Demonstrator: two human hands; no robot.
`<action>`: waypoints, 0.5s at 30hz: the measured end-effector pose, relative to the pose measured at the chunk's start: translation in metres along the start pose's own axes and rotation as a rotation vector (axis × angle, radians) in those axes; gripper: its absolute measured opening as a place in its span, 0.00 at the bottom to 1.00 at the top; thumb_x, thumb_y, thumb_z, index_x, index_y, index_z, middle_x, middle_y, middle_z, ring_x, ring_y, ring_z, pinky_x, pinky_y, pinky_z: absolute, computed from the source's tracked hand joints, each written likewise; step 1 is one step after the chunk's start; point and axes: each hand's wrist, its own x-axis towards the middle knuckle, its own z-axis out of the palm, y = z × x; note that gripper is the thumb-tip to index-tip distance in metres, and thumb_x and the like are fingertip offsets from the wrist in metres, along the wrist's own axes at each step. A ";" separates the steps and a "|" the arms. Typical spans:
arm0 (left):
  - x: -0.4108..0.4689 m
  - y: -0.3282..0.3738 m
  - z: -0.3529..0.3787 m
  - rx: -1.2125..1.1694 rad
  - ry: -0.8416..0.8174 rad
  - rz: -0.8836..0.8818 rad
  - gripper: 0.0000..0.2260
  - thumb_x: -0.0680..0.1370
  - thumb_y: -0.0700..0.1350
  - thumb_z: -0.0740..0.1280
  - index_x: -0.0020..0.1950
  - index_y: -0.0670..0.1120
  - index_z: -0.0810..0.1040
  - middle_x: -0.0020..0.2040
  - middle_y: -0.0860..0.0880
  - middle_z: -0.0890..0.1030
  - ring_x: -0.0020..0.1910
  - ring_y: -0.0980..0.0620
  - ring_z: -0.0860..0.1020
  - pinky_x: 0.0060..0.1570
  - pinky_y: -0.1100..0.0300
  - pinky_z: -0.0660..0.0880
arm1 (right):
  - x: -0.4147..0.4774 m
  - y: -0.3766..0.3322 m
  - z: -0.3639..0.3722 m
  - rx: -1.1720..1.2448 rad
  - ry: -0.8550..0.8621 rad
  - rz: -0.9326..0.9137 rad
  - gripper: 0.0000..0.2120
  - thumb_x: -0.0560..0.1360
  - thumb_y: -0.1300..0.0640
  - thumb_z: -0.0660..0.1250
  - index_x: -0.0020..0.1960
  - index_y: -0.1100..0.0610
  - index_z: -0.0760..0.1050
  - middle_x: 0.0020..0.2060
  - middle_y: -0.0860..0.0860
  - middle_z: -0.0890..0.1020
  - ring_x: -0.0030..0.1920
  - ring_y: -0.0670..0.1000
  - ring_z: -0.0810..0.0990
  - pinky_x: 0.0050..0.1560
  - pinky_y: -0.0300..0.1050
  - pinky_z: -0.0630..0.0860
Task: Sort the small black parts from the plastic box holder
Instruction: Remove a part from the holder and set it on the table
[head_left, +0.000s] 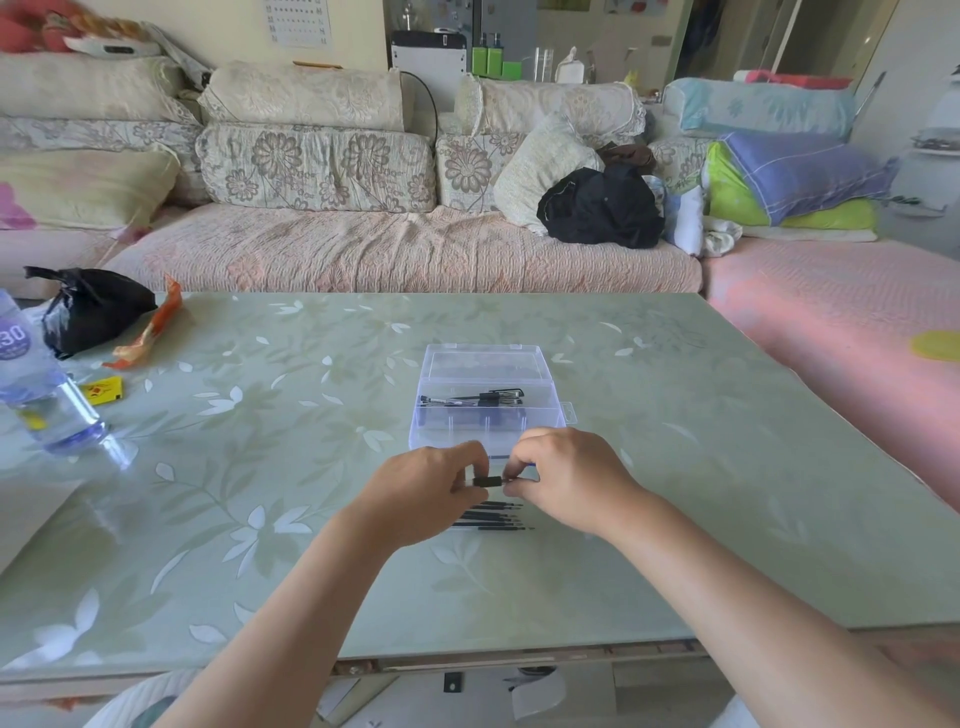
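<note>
1. The left hand (431, 493) is curled nearly closed, thumb and fingertips pinching the left end of a small black part (488, 481) raised just above the table (701, 467).
2. The right hand (566, 480) is likewise closed down to a pinch on the same part's right end; the other fingers are folded in. The two hands meet at the part, close to touching.
3. Directly under the hands, at 6 o'clock from the held part, a row of thin black rods (498, 517) lies side by side on the table, tips pointing to 3 o'clock; the left hand hides their left ends.
4. The clear plastic box (485, 415) sits at 12 o'clock from the hands, just beyond the knuckles, lid open and standing back. More black parts (485, 397) lie inside, in its rear section.
5. Well away toward 10 o'clock rest a black bag (88, 312), an orange wrapper (150, 332) and a lying water bottle (47, 400).
</note>
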 end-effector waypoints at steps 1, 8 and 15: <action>0.000 0.000 0.000 -0.004 -0.001 -0.001 0.03 0.79 0.55 0.63 0.50 0.57 0.73 0.36 0.54 0.77 0.36 0.54 0.74 0.32 0.61 0.65 | 0.000 0.000 0.000 0.002 -0.001 0.002 0.06 0.73 0.46 0.70 0.47 0.46 0.80 0.39 0.40 0.72 0.40 0.44 0.68 0.40 0.42 0.62; 0.001 -0.001 0.001 -0.013 -0.021 -0.044 0.07 0.80 0.56 0.60 0.49 0.57 0.77 0.35 0.57 0.76 0.33 0.58 0.73 0.33 0.61 0.65 | 0.000 0.000 0.000 0.010 0.000 -0.008 0.06 0.74 0.47 0.69 0.48 0.46 0.81 0.39 0.40 0.73 0.40 0.43 0.68 0.39 0.42 0.62; 0.002 -0.001 0.000 0.003 -0.034 -0.066 0.11 0.80 0.52 0.57 0.47 0.55 0.78 0.38 0.55 0.79 0.35 0.54 0.73 0.32 0.60 0.66 | 0.000 0.001 0.001 0.009 0.012 -0.016 0.05 0.74 0.48 0.69 0.47 0.47 0.81 0.39 0.40 0.73 0.39 0.43 0.67 0.38 0.40 0.61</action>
